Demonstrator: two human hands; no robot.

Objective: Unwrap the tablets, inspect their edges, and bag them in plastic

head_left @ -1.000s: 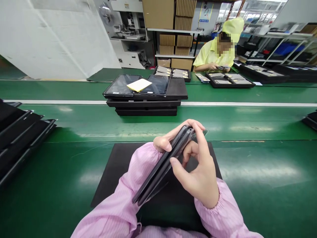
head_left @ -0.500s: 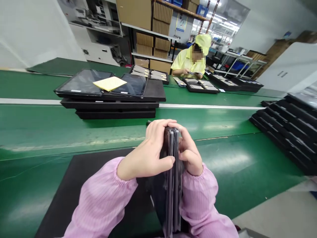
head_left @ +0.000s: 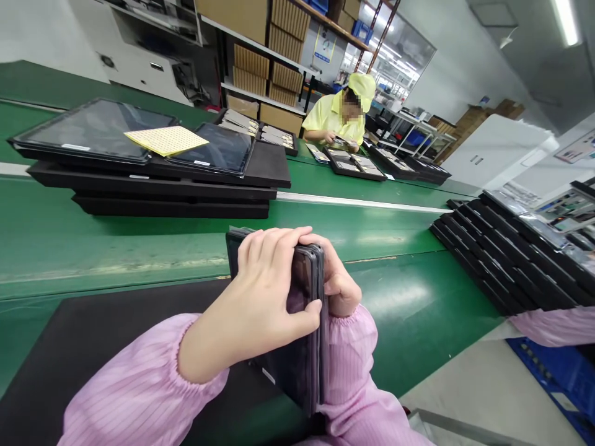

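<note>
Two dark tablets (head_left: 298,362), or slabs much like them, are pressed face to face and held on edge between my hands. My left hand (head_left: 260,291) spreads over the left face, its thumb on the near edge and its fingers over the top. From the other side my right hand (head_left: 338,279) grips the slabs, fingers curled round the top corner and thumb bent against the edge. Clear film seems to stick out at the far upper corner. Beneath lies a black mat (head_left: 106,334) on the green bench.
At left, black trays (head_left: 195,189) carry tablets and a yellow dotted sheet (head_left: 162,140). More loaded black trays (head_left: 506,254) are stacked at right, near another person's pink sleeve (head_left: 553,325). Across the bench a person in yellow (head_left: 334,118) handles parts beside a divided tray (head_left: 356,164).
The view has swung right. The tablets went from slanted to upright, and my left hand has come over their left face while the right hand has shifted to their right side.
</note>
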